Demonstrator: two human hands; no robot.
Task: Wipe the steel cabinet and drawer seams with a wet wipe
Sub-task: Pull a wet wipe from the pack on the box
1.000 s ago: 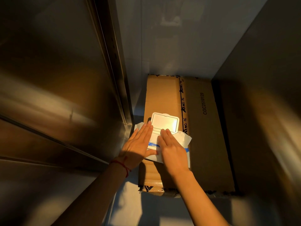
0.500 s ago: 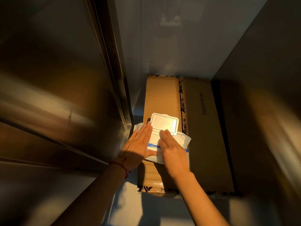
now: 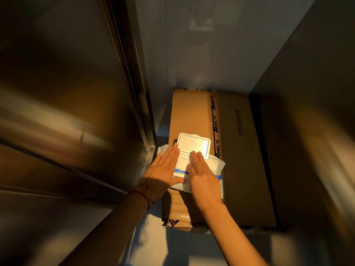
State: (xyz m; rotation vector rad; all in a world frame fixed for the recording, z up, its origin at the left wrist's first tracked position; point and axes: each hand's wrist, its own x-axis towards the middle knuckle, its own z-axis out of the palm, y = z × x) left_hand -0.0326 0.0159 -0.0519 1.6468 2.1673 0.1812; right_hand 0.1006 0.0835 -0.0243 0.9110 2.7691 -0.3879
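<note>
I see both hands flat, fingers straight, on the wet-wipe pack (image 3: 199,169): left hand (image 3: 163,173) beside its opening (image 3: 182,165), right hand (image 3: 203,175) nearer, steel cabinet (image 3: 67,93) leftward.

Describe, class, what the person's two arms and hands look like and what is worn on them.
Both forearms are bare, with no sleeves in view and no gloves on either hand. The left hand has a thin red string bracelet tied round its wrist. The right hand wears nothing: no ring, watch or band shows. Warm orange light falls across both arms, leaving parts in shadow.
</note>
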